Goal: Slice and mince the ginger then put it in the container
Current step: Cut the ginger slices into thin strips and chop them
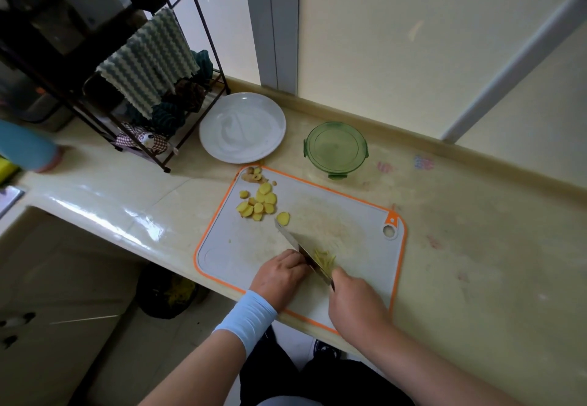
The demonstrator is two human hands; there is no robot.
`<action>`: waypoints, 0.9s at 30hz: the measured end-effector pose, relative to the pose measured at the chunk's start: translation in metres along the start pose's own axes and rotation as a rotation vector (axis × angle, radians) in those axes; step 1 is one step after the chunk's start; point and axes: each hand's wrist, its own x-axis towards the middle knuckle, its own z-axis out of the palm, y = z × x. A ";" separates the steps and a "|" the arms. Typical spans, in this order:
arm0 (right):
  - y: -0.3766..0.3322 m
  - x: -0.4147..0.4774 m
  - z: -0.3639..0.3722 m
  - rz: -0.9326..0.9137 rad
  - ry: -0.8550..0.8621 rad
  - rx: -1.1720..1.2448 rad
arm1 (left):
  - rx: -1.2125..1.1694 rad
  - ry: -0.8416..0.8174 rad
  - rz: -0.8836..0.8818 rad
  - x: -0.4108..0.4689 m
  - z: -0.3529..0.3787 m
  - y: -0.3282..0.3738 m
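Note:
A grey cutting board [352,230] with an orange rim lies at the counter's front edge. Several yellow ginger slices [260,203] sit at its far left, with ginger peel scraps [254,175] at the far corner. My right hand [355,304] grips the handle of a knife [297,246], whose blade points away to the left. Thin ginger strips [324,257] lie just right of the blade. My left hand [281,275] sits with curled fingers against the blade's left side; what it holds down is hidden. A green round container [336,148] stands beyond the board.
A white plate [243,127] sits left of the container. A black wire rack [152,94] with hanging cloths stands at the far left. A blue bottle [28,146] lies at the left edge. The wall runs close behind the counter.

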 end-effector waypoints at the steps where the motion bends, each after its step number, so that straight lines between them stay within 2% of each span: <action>1: 0.005 -0.007 0.001 0.020 -0.002 0.004 | 0.005 0.000 -0.005 -0.001 0.001 -0.001; 6: 0.014 -0.015 0.010 0.068 -0.040 0.008 | -0.001 0.020 0.014 0.001 0.001 0.000; 17: -0.018 0.027 0.007 -0.017 -0.019 -0.019 | -0.053 -0.013 -0.010 0.000 -0.004 0.004; 22: -0.009 0.012 0.000 -0.026 -0.005 -0.008 | -0.023 0.001 0.003 0.001 -0.002 0.004; 27: 0.010 -0.016 0.000 0.054 -0.032 0.005 | -0.017 -0.006 -0.006 -0.003 0.002 0.001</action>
